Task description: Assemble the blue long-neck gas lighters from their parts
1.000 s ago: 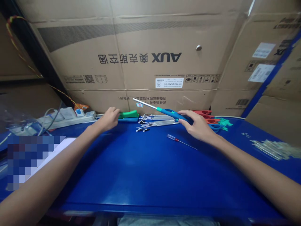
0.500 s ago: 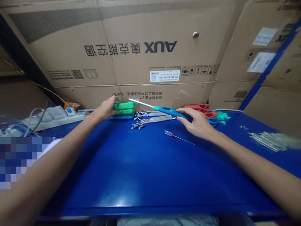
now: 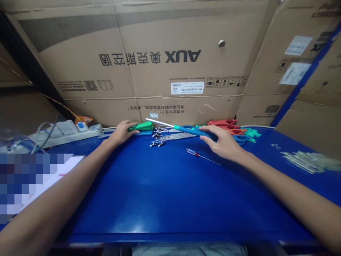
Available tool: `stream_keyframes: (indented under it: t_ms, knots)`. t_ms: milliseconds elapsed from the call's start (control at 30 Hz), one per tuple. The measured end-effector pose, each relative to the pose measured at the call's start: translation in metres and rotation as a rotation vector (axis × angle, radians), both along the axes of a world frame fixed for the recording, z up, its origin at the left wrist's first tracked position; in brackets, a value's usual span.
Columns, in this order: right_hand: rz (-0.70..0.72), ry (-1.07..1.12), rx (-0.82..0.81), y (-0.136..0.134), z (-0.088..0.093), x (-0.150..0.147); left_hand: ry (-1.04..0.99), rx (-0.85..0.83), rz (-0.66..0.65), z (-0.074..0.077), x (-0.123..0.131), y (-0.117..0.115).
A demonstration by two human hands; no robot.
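My left hand (image 3: 122, 132) is closed round the end of a green plastic lighter body (image 3: 142, 126) that lies on top of a blue one at the back of the blue table (image 3: 165, 192). Fingers of my right hand (image 3: 222, 143) are wrapped over the handle of a blue long-nosed lighter (image 3: 188, 129), whose metal tube (image 3: 159, 122) points up and left. Under that tube lies a bundle of thin metal tubes with wires (image 3: 170, 136). A small screwdriver (image 3: 201, 155) with a clear and red handle lies just left of my right wrist.
Large cardboard boxes (image 3: 170, 64) stand along the back edge. Red and teal lighter parts (image 3: 234, 129) lie behind my right hand. A white power strip (image 3: 69, 137) and cables are at the far left, clear plastic strips (image 3: 306, 161) at the right, and white paper (image 3: 55, 174) near my left forearm.
My left hand lifted the green body half a second ago and has brought it back down onto the blue one. My right hand stays on the blue lighter.
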State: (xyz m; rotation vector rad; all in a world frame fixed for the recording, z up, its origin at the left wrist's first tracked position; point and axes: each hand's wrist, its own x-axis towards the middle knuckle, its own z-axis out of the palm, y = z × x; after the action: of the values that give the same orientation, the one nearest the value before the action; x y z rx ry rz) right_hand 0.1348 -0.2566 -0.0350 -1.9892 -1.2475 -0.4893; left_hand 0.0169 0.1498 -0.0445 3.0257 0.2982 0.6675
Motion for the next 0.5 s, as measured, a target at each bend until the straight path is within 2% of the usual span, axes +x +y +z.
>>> stream_keyframes:
  t_ms: [267,400,500]
  knots:
    - [-0.003,0.006,0.003,0.000,0.001,0.002,0.004,0.039,0.021,0.001,0.017,0.011]
    - [-0.013,0.021,0.004,-0.001,0.001,0.002,0.018,0.090,0.091,0.003,0.025,0.009]
    - [-0.015,0.014,0.003,-0.001,0.001,0.002,0.038,0.103,0.097,0.005,0.027,0.005]
